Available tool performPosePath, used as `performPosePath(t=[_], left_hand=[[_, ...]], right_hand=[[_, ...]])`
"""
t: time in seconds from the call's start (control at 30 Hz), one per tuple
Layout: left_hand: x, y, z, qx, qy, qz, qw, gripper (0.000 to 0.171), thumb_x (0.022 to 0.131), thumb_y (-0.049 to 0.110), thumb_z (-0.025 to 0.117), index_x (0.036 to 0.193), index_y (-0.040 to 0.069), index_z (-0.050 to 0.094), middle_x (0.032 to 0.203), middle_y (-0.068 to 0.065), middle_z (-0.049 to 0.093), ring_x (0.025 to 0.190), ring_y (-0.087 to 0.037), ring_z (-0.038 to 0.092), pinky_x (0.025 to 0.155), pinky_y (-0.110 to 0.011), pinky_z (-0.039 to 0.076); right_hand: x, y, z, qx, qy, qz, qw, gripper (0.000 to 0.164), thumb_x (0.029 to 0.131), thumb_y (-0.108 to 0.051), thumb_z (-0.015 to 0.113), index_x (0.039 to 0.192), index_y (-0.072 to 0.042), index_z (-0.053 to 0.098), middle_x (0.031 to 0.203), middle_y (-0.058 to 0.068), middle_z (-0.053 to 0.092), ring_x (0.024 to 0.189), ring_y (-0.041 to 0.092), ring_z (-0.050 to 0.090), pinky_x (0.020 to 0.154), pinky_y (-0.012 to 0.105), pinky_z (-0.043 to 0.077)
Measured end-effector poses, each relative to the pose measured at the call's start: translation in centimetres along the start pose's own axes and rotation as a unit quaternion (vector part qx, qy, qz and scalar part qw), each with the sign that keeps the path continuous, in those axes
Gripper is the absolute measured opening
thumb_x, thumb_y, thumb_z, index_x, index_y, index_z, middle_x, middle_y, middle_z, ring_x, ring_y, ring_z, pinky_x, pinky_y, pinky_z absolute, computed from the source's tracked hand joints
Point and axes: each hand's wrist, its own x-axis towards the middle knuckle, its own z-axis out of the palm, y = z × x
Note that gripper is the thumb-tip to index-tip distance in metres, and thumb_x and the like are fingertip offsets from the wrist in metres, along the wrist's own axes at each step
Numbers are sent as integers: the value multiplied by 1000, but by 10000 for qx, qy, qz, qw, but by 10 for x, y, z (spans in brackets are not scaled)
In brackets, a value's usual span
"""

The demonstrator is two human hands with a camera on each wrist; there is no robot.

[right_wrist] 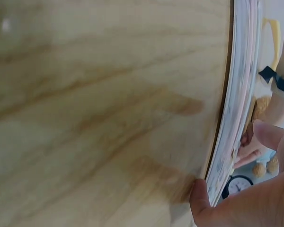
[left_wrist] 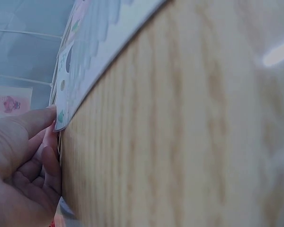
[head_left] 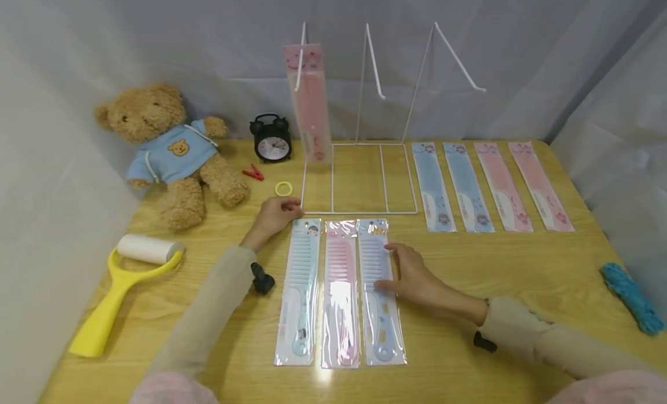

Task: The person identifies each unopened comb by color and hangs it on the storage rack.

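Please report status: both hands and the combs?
Left hand touches rack base. Right hand rests on blue comb pack. Nothing blocking.

You won't find any words or brand names you can read here. The clock [head_left: 272,144] has a numbered dial, but its digits are too small; print on the comb packs [head_left: 340,293] is blurred.

Three packaged combs lie flat, side by side and lengthwise, on the wooden tabletop [head_left: 521,265]: a pale blue comb [head_left: 301,288], a pink comb [head_left: 340,294] and a lavender-blue comb [head_left: 379,300], handles nearest the person. The right hand [head_left: 417,276] touches the lavender-blue comb's right edge; the left hand [head_left: 273,216] rests beside the white wire rack [head_left: 359,210].
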Motion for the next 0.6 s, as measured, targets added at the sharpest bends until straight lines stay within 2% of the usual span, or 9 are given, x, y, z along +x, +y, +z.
performPosePath(t=[0.37,0.6], left_hand=[[-1,-1,-1,3,-3,21,10000,32,88,9,66,115,-8,64,101,-21,68,92,-29,62,81,-33,48],[0,0,0,-73,13,32,10000,31,87,8,66,113,-9,64,99,-22,68,89,-29,62,76,-28,47]], right_hand=[[-7,7,17,-746,342,-497,9954,86,66,-39,84,130,3,43,131,24,43,119,40,37,101,51,32],[-13,7,19,-881,458,-703,9926,88,62,-37,87,129,1,44,135,28,39,122,45,33,103,57,28]])
